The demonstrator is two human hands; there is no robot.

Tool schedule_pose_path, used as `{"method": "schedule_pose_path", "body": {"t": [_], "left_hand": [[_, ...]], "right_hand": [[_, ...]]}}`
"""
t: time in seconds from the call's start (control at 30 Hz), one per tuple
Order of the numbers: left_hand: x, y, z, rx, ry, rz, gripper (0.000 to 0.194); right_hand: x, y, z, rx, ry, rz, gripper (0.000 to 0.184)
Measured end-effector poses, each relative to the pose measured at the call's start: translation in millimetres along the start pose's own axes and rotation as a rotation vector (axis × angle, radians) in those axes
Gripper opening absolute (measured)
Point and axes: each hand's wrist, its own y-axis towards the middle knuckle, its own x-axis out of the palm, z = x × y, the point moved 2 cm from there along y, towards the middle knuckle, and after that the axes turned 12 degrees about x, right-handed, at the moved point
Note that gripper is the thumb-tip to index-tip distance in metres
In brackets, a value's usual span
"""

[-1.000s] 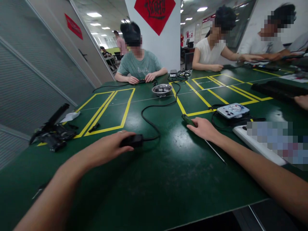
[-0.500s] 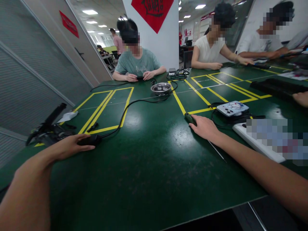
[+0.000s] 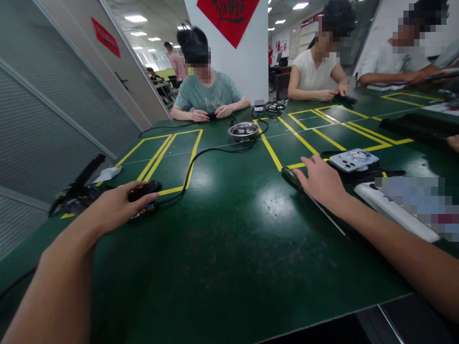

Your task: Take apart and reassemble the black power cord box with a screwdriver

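Note:
My left hand is closed around a small black corded device at the left of the green table. Its black cable runs back toward a metal bowl. My right hand rests on the table with its fingers on the handle of a green screwdriver. The thin metal shaft of the screwdriver reaches toward me under my wrist. A phone in a patterned case lies just right of that hand.
Black parts and a tool lie at the table's left edge, a white slab at the right. Yellow tape marks out boxes on the table. Three people sit at the far side, working with their hands.
My left hand dragged the black device from the table's middle to the left, and its cable followed. My right hand stayed on the screwdriver and shifted slightly.

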Motion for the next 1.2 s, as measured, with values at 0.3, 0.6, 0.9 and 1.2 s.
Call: {"method": "schedule_pose_path", "body": {"t": [0.3, 0.6, 0.9, 1.2], "left_hand": [[27.6, -39.5, 189.6, 0.524, -0.204, -0.018, 0.057], [73.9, -64.2, 240.0, 0.545, -0.345, -0.082, 0.052], [65.6, -50.6, 223.0, 0.539, -0.352, -0.063, 0.047], [27.2, 13.6, 45.5, 0.106, 0.04, -0.039, 0.058]], "right_hand": [[-24.8, -31.8, -87.1, -0.431, 0.663, -0.654, 0.061], [22.8, -49.9, -86.5, -0.378, 1.061, -1.233, 0.051], [42.7, -44.5, -73.4, 0.084, 1.402, -1.112, 0.045], [56.1, 6.9, -34.7, 0.365, 1.518, -0.881, 0.025]]}}
